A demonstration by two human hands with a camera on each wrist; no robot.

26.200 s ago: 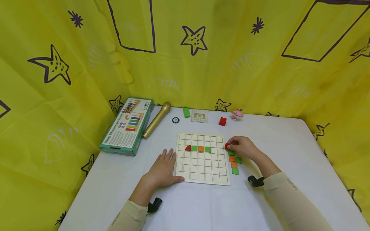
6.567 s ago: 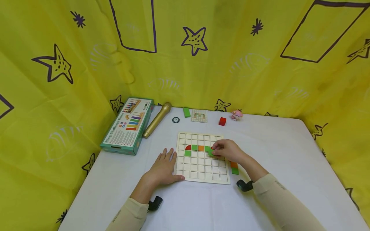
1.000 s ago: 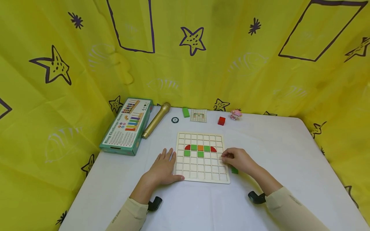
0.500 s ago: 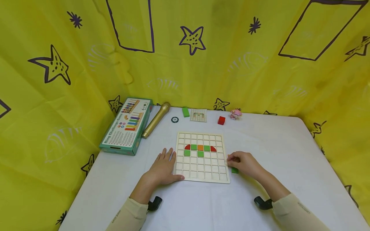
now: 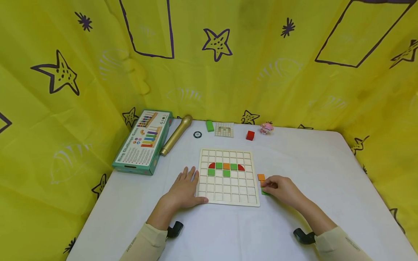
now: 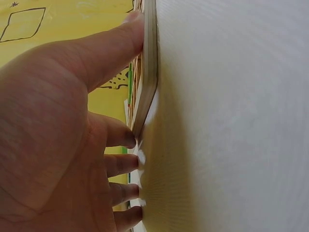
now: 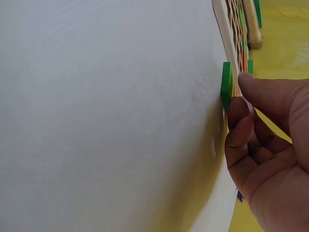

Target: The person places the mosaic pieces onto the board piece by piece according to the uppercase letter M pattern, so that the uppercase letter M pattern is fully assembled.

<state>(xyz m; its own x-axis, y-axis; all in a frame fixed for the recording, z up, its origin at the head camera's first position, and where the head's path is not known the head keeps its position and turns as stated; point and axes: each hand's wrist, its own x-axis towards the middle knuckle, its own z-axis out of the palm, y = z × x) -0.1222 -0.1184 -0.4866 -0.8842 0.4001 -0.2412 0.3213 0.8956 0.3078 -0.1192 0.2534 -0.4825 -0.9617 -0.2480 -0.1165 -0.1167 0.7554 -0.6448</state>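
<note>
While the left hand (image 5: 184, 189) lies flat with straight fingers against the left edge of the grid board (image 5: 226, 198), thumb pressed on its near-left corner, the right hand (image 5: 281, 187) sits just right of the board, fingers curled at a green tile (image 5: 265, 193) (pinched or only touched, cannot tell). An orange tile (image 5: 261, 177) lies just right of the board, beside the fingertips. On the board: red, green and orange pieces in two rows. Far behind the board sits a red cube (image 5: 250, 135).

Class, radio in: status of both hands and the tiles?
Left hand flat, bracing grid board. Right hand fingers on green tile; orange tile loose beside. Nothing blocking.
</note>
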